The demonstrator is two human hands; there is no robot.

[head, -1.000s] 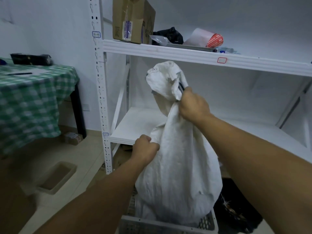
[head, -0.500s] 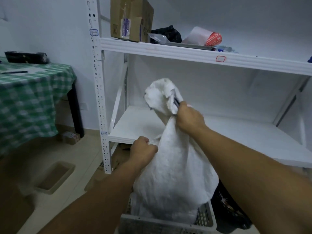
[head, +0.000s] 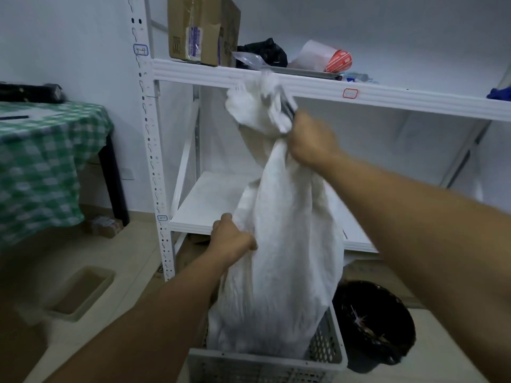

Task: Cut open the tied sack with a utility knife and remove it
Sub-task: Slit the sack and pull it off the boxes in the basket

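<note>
We're seeing plain white sack (head: pixel 284 244), centre; black bin (head: pixel 373 322), 4 o'clock; green-white checked tablecloth (head: pixel 41 167), 9 o'clock; brown carton (head: pixel 199 26), 12 o'clock.

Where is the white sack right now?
Centre of the head view: the sack, base inside the grey crate, neck held by the right hand, side by the left hand.

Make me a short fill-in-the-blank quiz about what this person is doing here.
1. The hand gripping the sack at its neck is the ____ one.
2. The sack's bottom reaches into a white crate, beside a ____ bin.
3. The table wears a checked cloth, white and ____.
Missing words: right; black; green.
</note>
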